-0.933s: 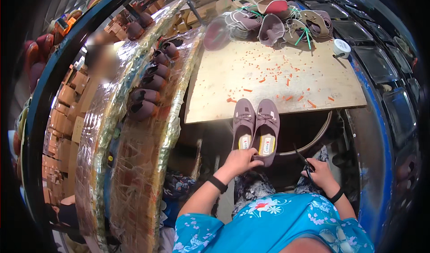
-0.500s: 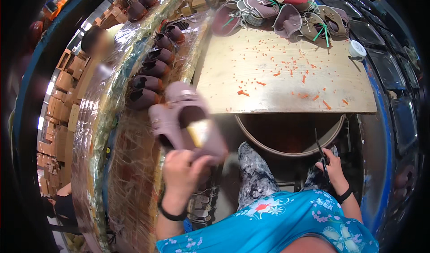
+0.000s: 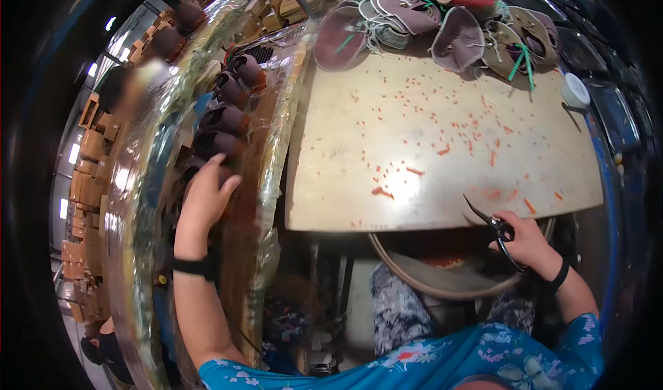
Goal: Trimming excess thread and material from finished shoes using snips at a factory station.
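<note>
My left hand (image 3: 207, 195) is over the conveyor at the left, its thumb and fingers apart beside a row of mauve shoes with orange-brown soles. A dark mauve shoe (image 3: 218, 143) stands just beyond the fingertips; another is partly hidden behind the hand. At the table's near right edge, my right hand (image 3: 528, 241) is closed round black scissors (image 3: 498, 228). Their pointed tip is directed up and left, over the wooden table (image 3: 331, 190). Small orange trimmings (image 3: 442, 150) are scattered across the tabletop.
Shoe uppers with green ties and laces (image 3: 459, 38) are piled at the table's far edge. A white cup (image 3: 574, 90) stands at its far right. Below the near edge sits a round bin (image 3: 442, 293). Another person (image 3: 114, 355) shows at the lower left.
My left hand has moved left from the table's side to the conveyor row and no longer holds the mauve shoe up. My right hand has raised the scissors toward the table edge.
</note>
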Tool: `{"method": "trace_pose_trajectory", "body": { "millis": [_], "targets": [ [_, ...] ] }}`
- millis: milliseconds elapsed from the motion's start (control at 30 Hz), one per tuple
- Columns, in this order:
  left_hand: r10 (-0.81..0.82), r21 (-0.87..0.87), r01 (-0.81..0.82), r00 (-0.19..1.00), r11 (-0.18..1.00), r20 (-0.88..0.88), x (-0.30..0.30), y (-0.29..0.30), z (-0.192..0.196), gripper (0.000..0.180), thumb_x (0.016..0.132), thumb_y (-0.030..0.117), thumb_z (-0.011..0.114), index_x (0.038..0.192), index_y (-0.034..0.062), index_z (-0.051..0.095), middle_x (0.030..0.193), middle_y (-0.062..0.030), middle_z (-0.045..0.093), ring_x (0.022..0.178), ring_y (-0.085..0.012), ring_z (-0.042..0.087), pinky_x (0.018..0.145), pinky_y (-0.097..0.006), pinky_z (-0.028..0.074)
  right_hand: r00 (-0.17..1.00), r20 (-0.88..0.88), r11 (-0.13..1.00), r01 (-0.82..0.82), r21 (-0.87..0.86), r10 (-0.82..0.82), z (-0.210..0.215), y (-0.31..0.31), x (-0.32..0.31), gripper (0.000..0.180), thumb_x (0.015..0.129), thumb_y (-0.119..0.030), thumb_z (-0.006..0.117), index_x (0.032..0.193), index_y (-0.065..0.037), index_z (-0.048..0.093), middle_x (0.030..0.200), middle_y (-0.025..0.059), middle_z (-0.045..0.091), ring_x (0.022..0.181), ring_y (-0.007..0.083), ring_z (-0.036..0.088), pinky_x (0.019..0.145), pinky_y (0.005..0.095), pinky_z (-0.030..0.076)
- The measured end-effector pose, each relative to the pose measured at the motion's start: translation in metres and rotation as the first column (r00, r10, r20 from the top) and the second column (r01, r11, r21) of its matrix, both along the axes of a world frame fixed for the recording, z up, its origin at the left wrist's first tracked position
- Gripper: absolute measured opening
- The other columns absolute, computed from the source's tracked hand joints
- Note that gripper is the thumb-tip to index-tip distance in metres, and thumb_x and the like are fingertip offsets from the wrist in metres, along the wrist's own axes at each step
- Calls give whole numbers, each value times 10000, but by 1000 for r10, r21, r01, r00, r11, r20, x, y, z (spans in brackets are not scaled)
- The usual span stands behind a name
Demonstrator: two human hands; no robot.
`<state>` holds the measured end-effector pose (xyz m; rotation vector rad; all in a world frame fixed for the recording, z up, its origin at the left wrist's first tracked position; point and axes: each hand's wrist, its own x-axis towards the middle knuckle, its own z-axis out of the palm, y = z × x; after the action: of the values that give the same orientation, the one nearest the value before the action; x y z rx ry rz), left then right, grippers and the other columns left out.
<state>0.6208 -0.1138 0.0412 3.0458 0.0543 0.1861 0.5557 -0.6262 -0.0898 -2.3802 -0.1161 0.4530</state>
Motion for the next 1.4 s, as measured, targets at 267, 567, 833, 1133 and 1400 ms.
{"method": "trace_pose_trajectory", "body": {
  "millis": [267,567,833,1133,1400],
  "targets": [
    [136,156,-154,984,976,118,255,90,-31,538,832,282,612,1279,32,448,1186,-244,549,1134,-364,512,958,-423,396,961,134,961,-216,-170,240,-2,24,159,461,683,-204,723,1096,-109,541,681,115,586,635,313,597,579,378,473],
    [78,113,-81,996,990,30,349,169,-65,820,747,498,672,1349,37,357,1228,-276,508,1155,-404,491,961,-422,402,941,295,985,-139,-105,164,-32,48,269,556,646,-177,754,1150,-112,530,790,91,607,687,257,608,610,349,482],
    [165,-20,-164,971,986,175,386,193,-79,555,830,521,574,1018,3,640,951,-241,640,923,-386,612,778,-426,478,921,377,985,-41,-165,101,-43,50,280,482,645,-131,718,1105,-111,575,778,83,632,676,281,618,615,370,494],
    [374,279,-406,913,870,164,497,256,-92,645,812,578,524,1200,63,545,1117,-241,588,1055,-399,555,897,-439,434,927,346,980,-81,-181,140,-45,49,278,416,649,-64,633,1062,-109,605,721,44,622,619,228,618,584,337,502],
    [216,-272,-240,970,932,-115,415,98,-69,558,839,396,602,1251,30,515,1179,-209,580,1092,-302,571,913,-346,425,933,331,973,-70,-222,142,-49,49,279,423,643,-40,643,1062,-81,600,743,91,621,628,260,619,585,360,499]
  ]
}}
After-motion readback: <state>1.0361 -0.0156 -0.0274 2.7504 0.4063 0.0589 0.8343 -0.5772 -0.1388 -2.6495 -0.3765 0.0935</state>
